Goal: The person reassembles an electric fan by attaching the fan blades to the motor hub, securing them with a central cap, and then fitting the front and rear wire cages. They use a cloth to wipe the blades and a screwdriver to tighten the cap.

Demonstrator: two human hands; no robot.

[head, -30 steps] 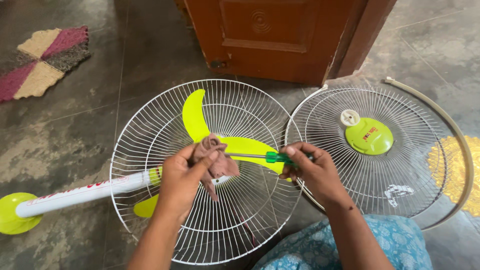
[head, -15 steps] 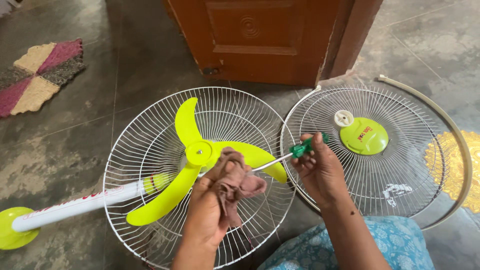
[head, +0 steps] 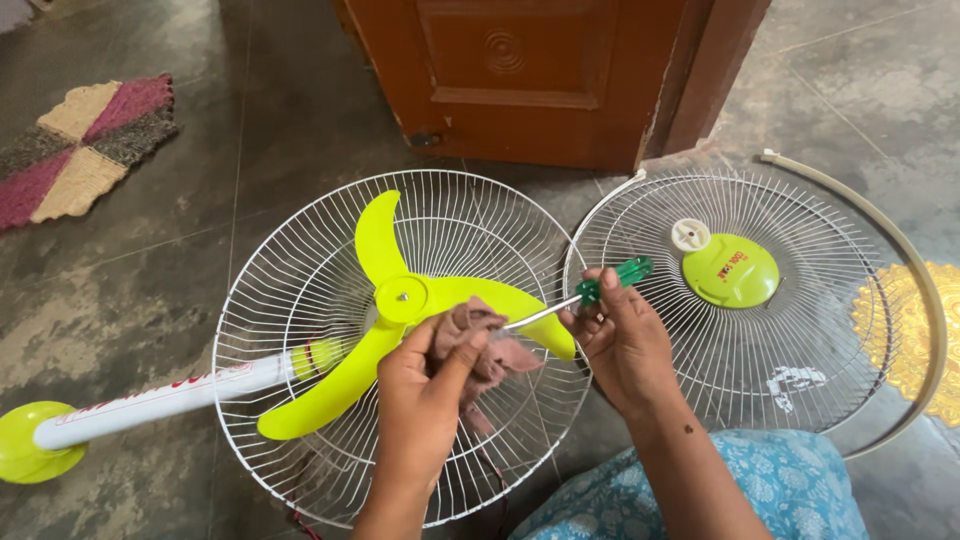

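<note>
A pedestal fan lies on the floor with its white rear wire guard (head: pixel 300 290) facing up and a lime-green three-blade propeller (head: pixel 405 298) on it. My left hand (head: pixel 425 395) grips a crumpled brown cloth (head: pixel 480 340) over the right-hand blade. My right hand (head: pixel 620 340) holds a screwdriver with a green handle (head: pixel 610 280); its metal shaft points left into the cloth. The detached front guard (head: pixel 800 330), white wire with a lime-green centre disc (head: pixel 735 270), lies to the right.
The fan's white pole (head: pixel 160 400) runs left to a lime-green base (head: pixel 20 450). A wooden door (head: pixel 530 70) stands behind. A woven mat (head: pixel 80 145) lies far left, a beige rim ring (head: pixel 900 240) and yellow floor pattern (head: pixel 915 330) at right.
My left hand with the cloth slid from the fan's hub down onto the right blade, uncovering the hub. The screwdriver tilted up, its tip now against the cloth.
</note>
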